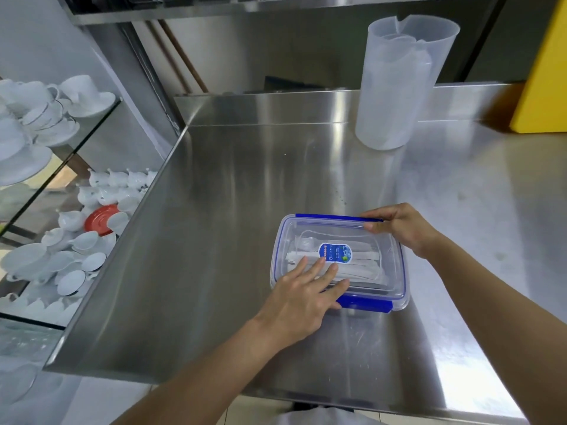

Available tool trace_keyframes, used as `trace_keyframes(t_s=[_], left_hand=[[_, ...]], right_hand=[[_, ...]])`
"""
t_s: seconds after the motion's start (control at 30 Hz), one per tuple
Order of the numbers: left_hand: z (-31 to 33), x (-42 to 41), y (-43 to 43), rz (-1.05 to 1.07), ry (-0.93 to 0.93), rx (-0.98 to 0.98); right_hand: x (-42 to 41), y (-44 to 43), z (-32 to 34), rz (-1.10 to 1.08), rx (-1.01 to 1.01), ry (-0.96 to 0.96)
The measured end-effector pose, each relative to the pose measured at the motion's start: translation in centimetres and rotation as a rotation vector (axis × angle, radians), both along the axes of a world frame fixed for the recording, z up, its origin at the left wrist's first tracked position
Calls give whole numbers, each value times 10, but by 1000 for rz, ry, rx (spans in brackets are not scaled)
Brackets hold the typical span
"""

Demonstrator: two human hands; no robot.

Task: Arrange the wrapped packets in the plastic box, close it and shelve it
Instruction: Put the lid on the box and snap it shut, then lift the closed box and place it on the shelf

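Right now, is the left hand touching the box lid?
Touching. The head view shows the left hand lying flat on the clear lid, fingers spread across it.

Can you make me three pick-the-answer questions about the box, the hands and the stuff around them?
1. Where is the tall frosted jug?
A. at the back of the steel counter
B. inside the box
C. on the glass shelf

2. What colour are the clips on the plastic box?
A. red
B. blue
C. green

3. What is on top of the box?
A. nothing, it is open
B. a plate
C. its clear lid

Answers:
1 A, the jug stands on the counter far behind the box.
2 B, blue clips run along the near and far edges.
3 C, the lid covers the wrapped packets, with the left hand flat on it and the right hand at the far clip.
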State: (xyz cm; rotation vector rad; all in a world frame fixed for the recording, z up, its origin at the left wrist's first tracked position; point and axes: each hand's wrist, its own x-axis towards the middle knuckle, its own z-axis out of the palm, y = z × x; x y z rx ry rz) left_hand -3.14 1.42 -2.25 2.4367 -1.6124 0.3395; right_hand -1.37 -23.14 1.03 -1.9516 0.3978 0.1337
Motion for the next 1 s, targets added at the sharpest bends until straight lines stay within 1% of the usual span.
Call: trace_keyframes(t_s=[0.1, 0.17, 0.23, 0.27, 0.33, 0.4, 0.43, 0.5, 0.6, 0.7, 0.77, 0.8, 0.87, 0.9, 0.97, 1.0], left_hand=[[-4, 2, 0, -18, -11, -58], [-8, 8, 4, 0, -26, -114], [-14, 19, 13, 104, -53, -155], [-15, 24, 17, 193, -49, -147], [-11, 31, 25, 374, 40, -38], [-11, 35, 30, 463, 155, 55], [-10, 39, 31, 482, 194, 98], [-7, 50, 32, 509, 168, 183], [-3, 75, 30, 572, 163, 230], [-4, 94, 34, 602, 201, 250], [-6, 98, 40, 632, 250, 211], [-6, 96, 43, 657, 290, 165], [-8, 90, 50, 712, 412, 64], [-10, 87, 56, 717, 478, 54], [-18, 78, 65, 666, 579, 151], [-22, 72, 68, 623, 616, 220]], right_hand=[[-1, 2, 1, -12, 2, -11], [-3, 3, -1, -58, 37, -26], [-7, 5, -6, -148, 67, -57], [-9, 6, -9, -192, 37, -77], [-13, 15, -17, -255, -115, -98], [-18, 32, -22, -299, -230, -118], [-21, 41, -24, -318, -245, -124], [-25, 56, -26, -340, -252, -133], [-32, 73, -25, -320, -188, -132], [-42, 82, -27, -288, -27, -140], [-50, 78, -33, -294, 50, -162], [-53, 73, -38, -295, 37, -169], [-59, 60, -47, -242, -67, -133], [-62, 55, -51, -162, -169, -90], [-65, 49, -61, 80, -412, 0], [-66, 49, -66, 171, -499, 10]])
